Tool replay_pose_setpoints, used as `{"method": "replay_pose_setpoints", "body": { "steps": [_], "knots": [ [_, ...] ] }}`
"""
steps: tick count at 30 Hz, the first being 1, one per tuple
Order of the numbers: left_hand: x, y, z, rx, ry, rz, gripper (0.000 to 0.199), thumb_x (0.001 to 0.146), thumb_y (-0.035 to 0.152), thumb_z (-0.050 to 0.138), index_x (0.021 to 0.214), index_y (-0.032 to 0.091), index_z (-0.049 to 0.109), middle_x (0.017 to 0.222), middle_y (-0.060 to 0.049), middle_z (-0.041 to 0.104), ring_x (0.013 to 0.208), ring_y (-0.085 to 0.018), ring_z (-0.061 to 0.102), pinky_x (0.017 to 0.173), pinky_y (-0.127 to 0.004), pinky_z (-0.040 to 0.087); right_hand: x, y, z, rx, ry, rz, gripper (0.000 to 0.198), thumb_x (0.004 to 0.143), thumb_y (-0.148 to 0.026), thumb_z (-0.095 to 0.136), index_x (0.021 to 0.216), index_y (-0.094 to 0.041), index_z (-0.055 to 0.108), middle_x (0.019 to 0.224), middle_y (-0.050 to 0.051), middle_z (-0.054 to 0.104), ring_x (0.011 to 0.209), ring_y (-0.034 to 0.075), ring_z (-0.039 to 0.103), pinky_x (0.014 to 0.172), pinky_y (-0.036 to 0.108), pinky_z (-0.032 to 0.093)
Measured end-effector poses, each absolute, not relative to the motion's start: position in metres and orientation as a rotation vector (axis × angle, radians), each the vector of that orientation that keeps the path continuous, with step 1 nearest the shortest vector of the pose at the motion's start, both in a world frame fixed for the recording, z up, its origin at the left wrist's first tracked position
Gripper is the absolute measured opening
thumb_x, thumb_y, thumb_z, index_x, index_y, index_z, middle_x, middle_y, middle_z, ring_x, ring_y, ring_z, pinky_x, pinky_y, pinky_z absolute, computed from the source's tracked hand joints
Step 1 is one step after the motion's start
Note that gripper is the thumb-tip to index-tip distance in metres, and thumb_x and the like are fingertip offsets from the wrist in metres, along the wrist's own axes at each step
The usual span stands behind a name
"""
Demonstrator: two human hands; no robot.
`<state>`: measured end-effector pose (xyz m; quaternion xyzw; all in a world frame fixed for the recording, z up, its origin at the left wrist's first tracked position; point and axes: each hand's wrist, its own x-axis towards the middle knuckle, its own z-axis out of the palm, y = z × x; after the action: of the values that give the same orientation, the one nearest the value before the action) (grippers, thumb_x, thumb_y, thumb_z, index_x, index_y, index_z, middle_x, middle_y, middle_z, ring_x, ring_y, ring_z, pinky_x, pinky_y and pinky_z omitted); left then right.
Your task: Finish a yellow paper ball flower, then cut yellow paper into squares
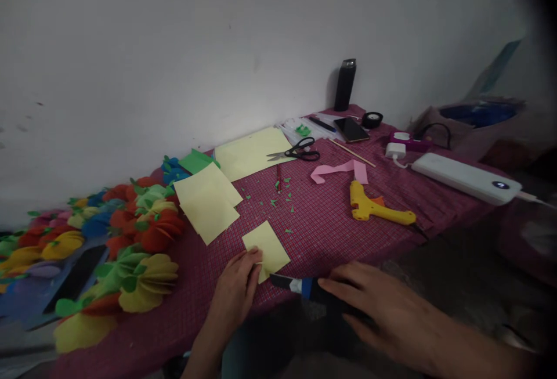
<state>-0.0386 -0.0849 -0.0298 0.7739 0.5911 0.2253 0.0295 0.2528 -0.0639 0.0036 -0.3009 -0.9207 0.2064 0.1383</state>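
Note:
Near the front edge of the table, my left hand (241, 277) grips the lower left corner of a small pale yellow paper sheet (268, 244), thumb and fingers pressed together over it. My right hand (374, 303) is wrapped around the dark handle of a knife (307, 288) with a blue collar. Its dark blade points left, with the tip at the paper's lower edge; whether it touches cannot be told. Larger yellow sheets (206, 202) lie overlapped to the upper left. Small green paper scraps (273, 202) and a dark red pencil (279, 179) lie beyond the small sheet.
Colourful folded-paper shapes (150, 280) crowd the left side. Black-handled scissors (300, 151) rest partly on a big yellow sheet (248, 152). On the right are a yellow glue gun (378, 210), a pink paper strip (337, 169), a white power bank (463, 177), a phone (351, 129) and a black bottle (345, 86).

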Motion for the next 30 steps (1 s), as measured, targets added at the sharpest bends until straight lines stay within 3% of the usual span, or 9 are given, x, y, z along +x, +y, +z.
{"method": "replay_pose_setpoints", "body": {
  "steps": [6, 13, 21, 30],
  "knots": [
    [-0.038, -0.088, -0.025, 2.404, 1.793, 0.684, 0.020, 0.086, 0.022, 0.043, 0.104, 0.020, 0.052, 0.111, -0.009, 0.061, 0.106, -0.020, 0.055, 0.090, -0.040, 0.046, 0.236, -0.064, -0.004, -0.893, -2.610, 0.503, 0.054, 0.073, -0.009, 0.049, 0.125, -0.021, 0.045, 0.109, 0.010, 0.053, 0.097, 0.020, 0.052, 0.084, 0.037, 0.046],
    [-0.031, -0.074, -0.009, 2.510, 1.767, 0.514, 0.036, 0.089, 0.022, 0.036, 0.124, 0.019, 0.042, 0.132, -0.008, 0.045, 0.126, -0.019, 0.034, 0.106, -0.046, 0.025, 0.237, -0.062, -0.011, -0.948, -2.590, 0.511, 0.054, 0.073, -0.009, 0.047, 0.125, -0.022, 0.045, 0.108, 0.010, 0.053, 0.094, 0.021, 0.052, 0.078, 0.037, 0.048],
    [-0.013, -0.059, -0.021, 2.560, 1.731, 0.161, 0.046, 0.091, 0.035, 0.032, 0.135, 0.022, 0.028, 0.144, -0.005, 0.025, 0.133, -0.021, 0.015, 0.106, -0.047, 0.020, 0.235, -0.068, -0.013, -1.012, -2.619, 0.436, 0.054, 0.072, -0.009, 0.047, 0.124, -0.022, 0.045, 0.105, 0.010, 0.055, 0.090, 0.022, 0.054, 0.074, 0.038, 0.050],
    [-0.014, -0.061, -0.023, 2.565, 1.744, 0.142, 0.051, 0.091, 0.034, 0.031, 0.138, 0.017, 0.020, 0.144, -0.007, 0.024, 0.133, -0.020, 0.014, 0.107, -0.045, 0.018, 0.237, -0.071, -0.020, -1.031, -2.624, 0.398, 0.050, 0.076, -0.013, 0.045, 0.125, -0.020, 0.044, 0.107, 0.011, 0.055, 0.091, 0.023, 0.053, 0.072, 0.039, 0.051]
  ]
}}
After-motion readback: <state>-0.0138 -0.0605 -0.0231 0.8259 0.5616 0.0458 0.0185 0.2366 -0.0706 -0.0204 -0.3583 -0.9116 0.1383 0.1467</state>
